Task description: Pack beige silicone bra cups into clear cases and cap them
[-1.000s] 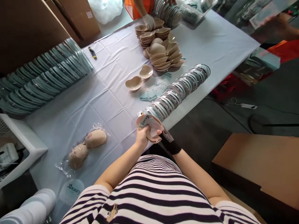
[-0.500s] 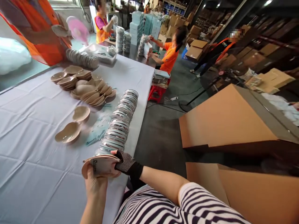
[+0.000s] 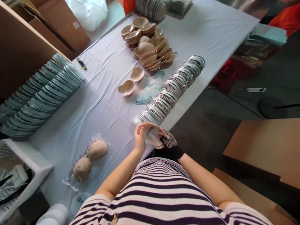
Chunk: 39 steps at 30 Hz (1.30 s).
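Between my hands is a beige stick-on bra cup (image 3: 152, 134) with a white, lettered film on its face. My bare left hand (image 3: 140, 139) pinches its left edge, thumb on the film. In a black, dotted fingerless glove, my right hand (image 3: 169, 141) grips the right side, fingers partly hidden. Just beyond lies a long row of nested, silvery-rimmed clear round packs (image 3: 171, 90). To its left are a beige bra pair (image 3: 127, 88) and printed films (image 3: 150, 92). A pile of beige cups (image 3: 150, 50) sits farther back.
A bagged bra (image 3: 96, 149) lies on the white-covered table (image 3: 100, 115), left of my arm. Farther left are rows of teal-tinted packs (image 3: 49, 97) and a white basket (image 3: 35, 156). A yellow-black cutter (image 3: 82, 63) rests near the far edge. Cardboard boxes (image 3: 264, 147) stand right.
My view has swung left and down, bringing the basket, the bagged bra and the teal-tinted packs into sight. Both hands still hold the cup, its filmed face now turned more toward me.
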### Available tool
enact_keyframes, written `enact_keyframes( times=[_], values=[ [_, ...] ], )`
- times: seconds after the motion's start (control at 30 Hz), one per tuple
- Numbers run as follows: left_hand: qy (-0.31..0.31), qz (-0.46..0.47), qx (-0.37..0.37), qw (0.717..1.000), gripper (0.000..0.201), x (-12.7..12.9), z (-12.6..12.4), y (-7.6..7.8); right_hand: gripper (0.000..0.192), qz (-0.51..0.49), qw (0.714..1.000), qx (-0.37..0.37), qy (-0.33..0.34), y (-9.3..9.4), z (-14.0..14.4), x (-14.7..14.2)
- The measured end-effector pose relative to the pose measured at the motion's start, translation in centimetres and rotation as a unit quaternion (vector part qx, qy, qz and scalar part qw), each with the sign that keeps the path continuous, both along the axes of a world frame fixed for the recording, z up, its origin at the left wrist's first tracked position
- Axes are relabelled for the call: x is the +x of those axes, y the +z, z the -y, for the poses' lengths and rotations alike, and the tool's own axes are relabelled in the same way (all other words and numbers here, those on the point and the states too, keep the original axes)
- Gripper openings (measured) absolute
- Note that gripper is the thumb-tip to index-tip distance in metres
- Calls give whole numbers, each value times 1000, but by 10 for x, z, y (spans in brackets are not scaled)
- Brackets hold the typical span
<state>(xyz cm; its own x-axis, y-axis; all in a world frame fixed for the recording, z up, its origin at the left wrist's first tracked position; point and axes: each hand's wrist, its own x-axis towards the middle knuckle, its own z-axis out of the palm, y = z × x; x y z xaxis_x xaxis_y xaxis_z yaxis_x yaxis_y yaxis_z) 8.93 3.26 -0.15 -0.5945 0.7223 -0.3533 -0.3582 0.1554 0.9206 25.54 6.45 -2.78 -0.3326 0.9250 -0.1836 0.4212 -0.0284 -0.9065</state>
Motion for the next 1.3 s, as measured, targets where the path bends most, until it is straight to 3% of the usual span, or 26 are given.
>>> enact_keyframes(
  times=[0.07,0.13,0.23,0.3,0.43,0.57,0.77,0.9,1.03,1.17,1.3],
  values=[
    [-52,-121,22,991,29,-18,-7,4,32,18,998,25,-63,0,8,12],
    [-159,-226,30,961,22,-36,-27,6,36,61,987,52,-136,3,6,22],
    [-351,-324,28,878,11,-53,-63,1,43,127,969,90,-190,10,-5,30],
    [-416,-376,34,827,10,-57,-78,-7,48,154,962,117,-192,17,-12,31],
    [-444,-477,52,757,23,-54,-79,-18,51,170,956,150,-187,19,-12,25],
    [-442,-567,38,694,33,-48,-69,-18,48,144,954,176,-195,0,-3,16],
    [-436,-685,-37,583,30,-43,-72,-17,42,117,930,252,-239,-24,5,14],
    [-450,-692,-28,563,24,-44,-78,-16,45,169,928,267,-197,-22,7,13],
    [-480,-666,-26,571,15,-43,-84,-17,48,265,928,248,-86,-23,14,11],
    [-472,-656,-30,588,7,-43,-87,-23,53,323,923,212,-2,-30,27,11],
    [-453,-639,-16,622,11,-45,-84,-31,57,356,922,151,6,-22,27,4]
  ],
)
